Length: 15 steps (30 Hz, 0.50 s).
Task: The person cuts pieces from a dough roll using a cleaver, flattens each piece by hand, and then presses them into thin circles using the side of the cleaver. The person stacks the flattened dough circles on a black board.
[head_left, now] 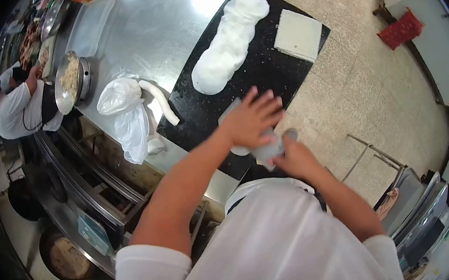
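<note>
My left hand is over the near part of the black board, palm down with its fingers spread. Below it shows part of a flat grey piece, mostly hidden. My right hand is closed around a blurred grey cylinder whose end looks dotted like a shaker lid. A small white dough piece lies beside the hands, partly covered. Overlapping round white dough wrappers form a long row on the board. Square white sheets are stacked at its far right corner.
A dough roll lies across the board's left edge, next to a plastic bag. Farther left, a pan of pale filling stands on the steel table. A co-worker is at the left. Tiled floor lies right of the board.
</note>
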Tool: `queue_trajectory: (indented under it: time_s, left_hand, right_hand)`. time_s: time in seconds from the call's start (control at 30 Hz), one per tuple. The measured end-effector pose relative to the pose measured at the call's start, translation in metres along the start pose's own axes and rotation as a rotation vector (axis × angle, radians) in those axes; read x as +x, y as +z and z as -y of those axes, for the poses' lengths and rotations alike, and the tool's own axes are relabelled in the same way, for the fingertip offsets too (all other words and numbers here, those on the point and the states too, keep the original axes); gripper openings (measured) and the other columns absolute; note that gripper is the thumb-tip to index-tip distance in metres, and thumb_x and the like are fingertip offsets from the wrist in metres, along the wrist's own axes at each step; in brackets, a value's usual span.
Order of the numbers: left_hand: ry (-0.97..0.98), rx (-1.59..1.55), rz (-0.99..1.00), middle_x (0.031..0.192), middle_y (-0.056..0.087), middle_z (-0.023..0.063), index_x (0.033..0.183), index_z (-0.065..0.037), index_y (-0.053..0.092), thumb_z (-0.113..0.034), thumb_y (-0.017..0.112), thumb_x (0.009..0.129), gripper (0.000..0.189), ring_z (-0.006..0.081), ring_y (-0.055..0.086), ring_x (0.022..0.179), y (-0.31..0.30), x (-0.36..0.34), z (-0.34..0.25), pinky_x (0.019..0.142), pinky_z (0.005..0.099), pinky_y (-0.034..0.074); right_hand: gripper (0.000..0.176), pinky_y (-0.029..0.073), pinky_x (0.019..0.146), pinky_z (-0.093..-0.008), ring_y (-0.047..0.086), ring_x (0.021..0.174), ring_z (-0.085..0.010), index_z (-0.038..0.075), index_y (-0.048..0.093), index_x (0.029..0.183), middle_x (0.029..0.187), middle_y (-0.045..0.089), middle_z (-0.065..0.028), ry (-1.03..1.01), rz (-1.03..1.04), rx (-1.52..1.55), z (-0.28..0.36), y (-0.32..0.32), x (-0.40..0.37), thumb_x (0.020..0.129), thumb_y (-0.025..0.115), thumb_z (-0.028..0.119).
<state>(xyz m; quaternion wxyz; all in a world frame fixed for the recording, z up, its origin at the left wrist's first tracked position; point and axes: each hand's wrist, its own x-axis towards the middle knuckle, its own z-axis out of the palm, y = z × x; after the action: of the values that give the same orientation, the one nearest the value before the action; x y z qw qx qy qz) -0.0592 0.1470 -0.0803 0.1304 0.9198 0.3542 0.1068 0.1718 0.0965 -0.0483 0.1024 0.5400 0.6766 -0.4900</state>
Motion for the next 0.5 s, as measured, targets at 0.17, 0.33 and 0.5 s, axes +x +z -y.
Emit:
queue_trajectory:
  time_s: [0.17, 0.33, 0.5]
  left_hand:
    - [0.135, -0.049, 0.022, 0.15, 0.055, 0.0086, 0.139, -0.019, 0.064, -0.066, 0.058, 0.091, 0.067, 0.0294, 0.04, 0.15, 0.026, -0.005, -0.037, 0.122, 0.0655, 0.02]
    - [0.053, 0.088, -0.03, 0.151, 0.055, 0.0102, 0.138, -0.017, 0.064, -0.067, 0.056, 0.092, 0.069, 0.0314, 0.045, 0.144, -0.001, 0.021, 0.011, 0.121, 0.0647, 0.022]
    - [-0.017, -0.016, -0.059, 0.157, 0.048, 0.0129, 0.141, -0.017, 0.063, -0.064, 0.062, 0.089, 0.07, 0.0341, 0.036, 0.151, 0.002, 0.015, 0.021, 0.124, 0.0639, 0.016]
  right_hand:
    - [0.078, 0.057, 0.081, -0.0529, 0.072, 0.095, -0.0454, -0.002, 0.05, 0.127, 0.103, 0.073, -0.0287, 0.105, 0.006, -0.01, -0.011, 0.015, -0.023, 0.075, 0.089, 0.041]
    - [0.074, 0.058, 0.079, -0.0513, 0.073, 0.094, -0.0422, -0.002, 0.051, 0.122, 0.096, 0.074, -0.0252, 0.004, -0.077, -0.213, 0.014, -0.037, 0.014, 0.076, 0.089, 0.042]
    - [0.072, 0.057, 0.08, -0.0527, 0.073, 0.094, -0.0433, -0.003, 0.051, 0.123, 0.097, 0.074, -0.0245, -0.057, -0.125, -0.102, 0.011, -0.015, 0.013, 0.078, 0.087, 0.04]
